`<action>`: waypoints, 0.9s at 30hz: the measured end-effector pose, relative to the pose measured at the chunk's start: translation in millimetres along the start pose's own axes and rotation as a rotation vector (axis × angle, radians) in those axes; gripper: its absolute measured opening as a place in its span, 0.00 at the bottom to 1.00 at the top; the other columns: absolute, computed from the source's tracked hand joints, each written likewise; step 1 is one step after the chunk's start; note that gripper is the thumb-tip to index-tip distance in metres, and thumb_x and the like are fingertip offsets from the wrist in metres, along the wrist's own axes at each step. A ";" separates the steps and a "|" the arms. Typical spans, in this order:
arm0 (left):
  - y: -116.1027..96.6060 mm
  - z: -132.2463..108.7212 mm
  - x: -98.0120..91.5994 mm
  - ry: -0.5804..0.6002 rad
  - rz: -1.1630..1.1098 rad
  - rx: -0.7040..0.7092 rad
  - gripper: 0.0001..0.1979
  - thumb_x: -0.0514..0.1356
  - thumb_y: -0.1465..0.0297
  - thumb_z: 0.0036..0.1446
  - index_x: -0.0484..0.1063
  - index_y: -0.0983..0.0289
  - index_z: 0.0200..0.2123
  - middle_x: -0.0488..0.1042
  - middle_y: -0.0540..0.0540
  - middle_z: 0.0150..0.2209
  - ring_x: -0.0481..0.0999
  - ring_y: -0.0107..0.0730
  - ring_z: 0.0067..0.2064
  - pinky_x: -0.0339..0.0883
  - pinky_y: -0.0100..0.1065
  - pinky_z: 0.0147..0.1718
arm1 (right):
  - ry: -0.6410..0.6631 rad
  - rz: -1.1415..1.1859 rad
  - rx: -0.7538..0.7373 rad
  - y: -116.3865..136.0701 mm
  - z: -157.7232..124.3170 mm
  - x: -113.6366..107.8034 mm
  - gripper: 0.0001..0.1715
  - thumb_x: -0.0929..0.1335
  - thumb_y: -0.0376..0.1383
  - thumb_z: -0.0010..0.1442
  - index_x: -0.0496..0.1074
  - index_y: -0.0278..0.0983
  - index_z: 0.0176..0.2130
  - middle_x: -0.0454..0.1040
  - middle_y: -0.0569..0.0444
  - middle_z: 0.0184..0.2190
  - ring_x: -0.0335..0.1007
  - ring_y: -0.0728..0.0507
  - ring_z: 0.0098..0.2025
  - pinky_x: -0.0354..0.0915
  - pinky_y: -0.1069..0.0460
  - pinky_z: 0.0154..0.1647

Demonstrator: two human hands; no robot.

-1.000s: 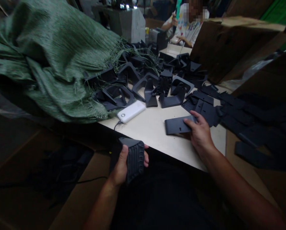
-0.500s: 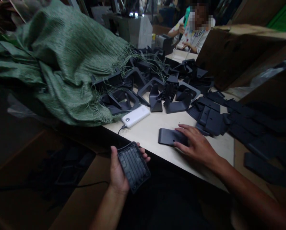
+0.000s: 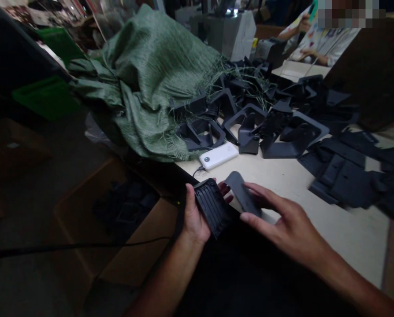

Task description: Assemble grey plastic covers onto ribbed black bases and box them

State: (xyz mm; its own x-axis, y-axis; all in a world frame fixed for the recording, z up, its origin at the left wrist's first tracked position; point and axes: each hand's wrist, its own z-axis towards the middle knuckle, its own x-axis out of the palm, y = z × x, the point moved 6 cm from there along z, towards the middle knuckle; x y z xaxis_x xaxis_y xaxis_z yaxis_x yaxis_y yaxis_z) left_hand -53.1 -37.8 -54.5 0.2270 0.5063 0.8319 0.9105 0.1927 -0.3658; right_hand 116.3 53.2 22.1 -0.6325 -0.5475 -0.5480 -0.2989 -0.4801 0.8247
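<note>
My left hand (image 3: pixel 195 215) holds a ribbed black plastic panel (image 3: pixel 212 207) at the table's front edge, its fingers curled behind it. My right hand (image 3: pixel 283 215) pinches a curved black plastic strip (image 3: pixel 241 193) between thumb and fingers, raised off the tabletop. The strip's tip is just beside the panel's upper edge. Beyond both hands, a white power bank (image 3: pixel 218 155) with a thin cable lies on the cream tabletop (image 3: pixel 319 215).
A heap of black plastic brackets (image 3: pixel 250 119) lies against a green woven sack (image 3: pixel 154 83). Flat black parts (image 3: pixel 342 171) cover the table's right side. A co-worker (image 3: pixel 322 44) works beyond them. An open cardboard box (image 3: pixel 127 233) sits below the table's left edge.
My right hand has lifted the black strip off the table and brought it to the panel. The left hand has turned the panel. The whole scene has shifted right in view.
</note>
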 end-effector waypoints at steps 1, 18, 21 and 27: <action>0.4 0.8 -1.0 -0.036 0.005 0.008 0.37 0.61 0.39 0.60 0.80 0.67 0.51 0.84 0.68 0.48 0.82 0.56 0.55 0.74 0.54 0.57 | -0.001 -0.008 -0.036 11.8 -2.8 10.8 0.38 0.75 0.48 0.64 0.68 0.46 0.69 0.76 0.50 0.63 0.77 0.36 0.60 0.73 0.41 0.63; 5.0 3.4 -8.1 -0.081 0.250 0.071 0.39 0.65 0.37 0.53 0.83 0.70 0.44 0.85 0.67 0.46 0.81 0.56 0.57 0.73 0.46 0.58 | 0.013 -0.089 -0.047 16.9 -3.7 81.9 0.35 0.72 0.48 0.67 0.68 0.45 0.69 0.74 0.41 0.64 0.74 0.30 0.63 0.72 0.34 0.62; 2.3 0.4 -6.6 -0.062 0.261 0.089 0.37 0.65 0.39 0.55 0.83 0.69 0.44 0.85 0.66 0.46 0.80 0.54 0.57 0.70 0.45 0.61 | 0.031 -0.070 -0.059 17.4 -4.8 82.4 0.37 0.73 0.48 0.67 0.67 0.43 0.70 0.74 0.40 0.64 0.74 0.30 0.63 0.71 0.33 0.63; -2.5 -8.0 8.6 0.121 0.195 0.075 0.31 0.66 0.46 0.56 0.80 0.66 0.52 0.83 0.66 0.51 0.79 0.60 0.59 0.70 0.54 0.60 | -0.062 0.429 0.113 11.3 9.8 65.4 0.33 0.77 0.48 0.62 0.72 0.44 0.63 0.77 0.48 0.60 0.77 0.38 0.56 0.72 0.43 0.59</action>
State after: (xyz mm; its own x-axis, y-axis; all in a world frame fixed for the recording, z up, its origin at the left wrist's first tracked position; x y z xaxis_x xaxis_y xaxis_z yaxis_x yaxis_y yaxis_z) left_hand -50.6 -40.6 -43.0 0.4396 0.4362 0.7852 0.8184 0.1656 -0.5502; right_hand 64.5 18.7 -3.0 -0.7569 -0.6368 -0.1466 -0.0745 -0.1388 0.9875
